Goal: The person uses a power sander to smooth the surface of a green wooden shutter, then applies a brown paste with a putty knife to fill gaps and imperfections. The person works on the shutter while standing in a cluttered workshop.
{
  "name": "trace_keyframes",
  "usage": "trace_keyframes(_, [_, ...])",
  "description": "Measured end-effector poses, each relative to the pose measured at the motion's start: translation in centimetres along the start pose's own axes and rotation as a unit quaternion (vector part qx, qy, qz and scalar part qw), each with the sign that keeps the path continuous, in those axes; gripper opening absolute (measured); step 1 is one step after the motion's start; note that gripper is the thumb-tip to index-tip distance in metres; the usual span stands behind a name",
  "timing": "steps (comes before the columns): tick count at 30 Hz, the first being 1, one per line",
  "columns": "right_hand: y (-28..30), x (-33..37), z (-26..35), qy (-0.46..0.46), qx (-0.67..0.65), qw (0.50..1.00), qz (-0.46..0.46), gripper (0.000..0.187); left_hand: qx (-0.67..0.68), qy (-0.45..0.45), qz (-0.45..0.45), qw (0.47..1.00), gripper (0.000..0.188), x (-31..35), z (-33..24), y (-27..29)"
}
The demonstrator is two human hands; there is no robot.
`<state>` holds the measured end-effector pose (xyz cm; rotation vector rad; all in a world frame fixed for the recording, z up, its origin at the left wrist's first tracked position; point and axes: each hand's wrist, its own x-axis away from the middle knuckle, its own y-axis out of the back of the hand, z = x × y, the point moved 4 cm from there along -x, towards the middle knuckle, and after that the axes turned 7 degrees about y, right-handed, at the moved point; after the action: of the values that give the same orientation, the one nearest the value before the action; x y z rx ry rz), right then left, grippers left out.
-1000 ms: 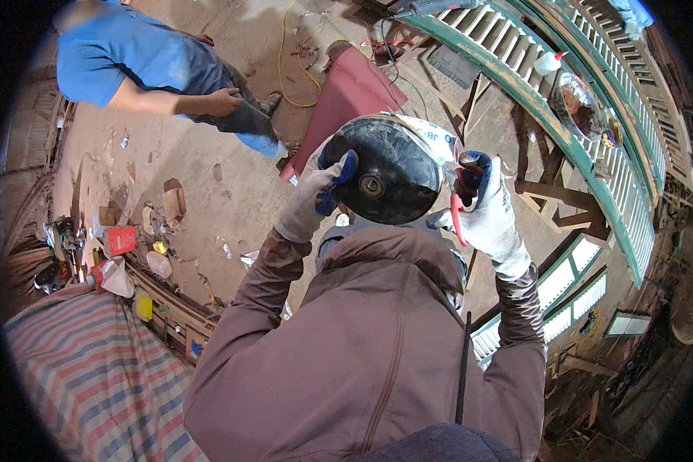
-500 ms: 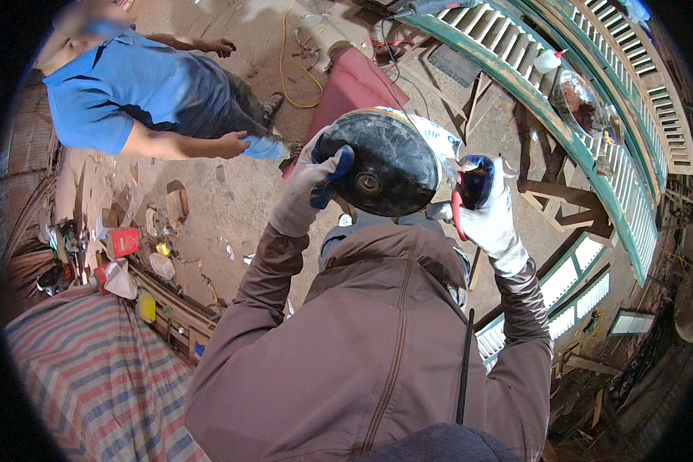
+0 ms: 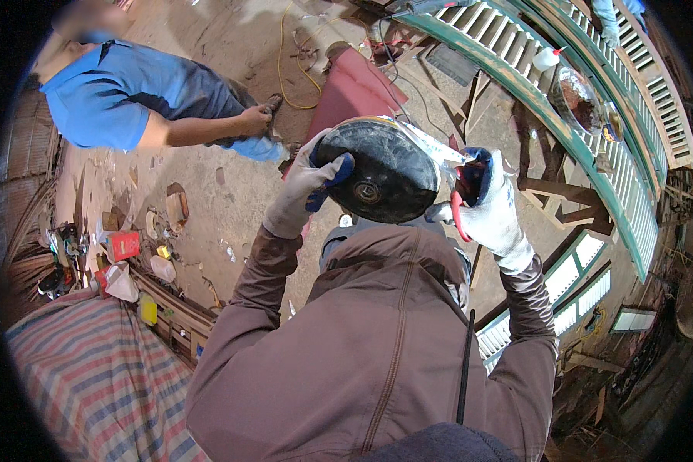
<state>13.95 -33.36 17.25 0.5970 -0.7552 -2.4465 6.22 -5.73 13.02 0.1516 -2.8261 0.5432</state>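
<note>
A black round disc (image 3: 393, 173) with a small ringed hub in its middle is held up in front of my chest. My left hand (image 3: 308, 181), in a white and blue work glove, grips its left edge, the thumb on the black face. Behind its upper right rim, a white printed sheet (image 3: 433, 144) stretches toward my right hand. My right hand (image 3: 491, 202), gloved the same way, is closed round the red handles of scissors (image 3: 460, 215). Their blades are largely hidden, near the sheet's right end; whether they touch it I cannot tell.
A co-worker in a blue shirt (image 3: 104, 96) stands at left. Green slatted shutters (image 3: 508, 96) rest on wooden supports at right, with a white squeeze bottle (image 3: 547, 58) on them. A red sheet (image 3: 354, 88) and yellow cord (image 3: 283, 73) lie ahead. Striped cloth (image 3: 92, 369) lies lower left.
The white sheet has narrowed into a strip drawn toward my right hand. The disc has dipped slightly. The co-worker's hands have come together, and another person's gloved hand appears at the upper right.
</note>
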Motion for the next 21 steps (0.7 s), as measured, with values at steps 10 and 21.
trace_keyframes(10, [-0.3, -0.2, -0.6, -0.004, 0.041, 0.999, 0.011, 0.060, -0.050, 0.019, 0.018, 0.998, 0.033, -0.1, -1.0, -0.5])
trace_keyframes(21, [0.3, -0.3, -1.0, -0.012, 0.049, 0.999, 0.006, 0.070, -0.091, 0.032, 0.035, 0.995, 0.046, -0.8, -1.3, 0.7])
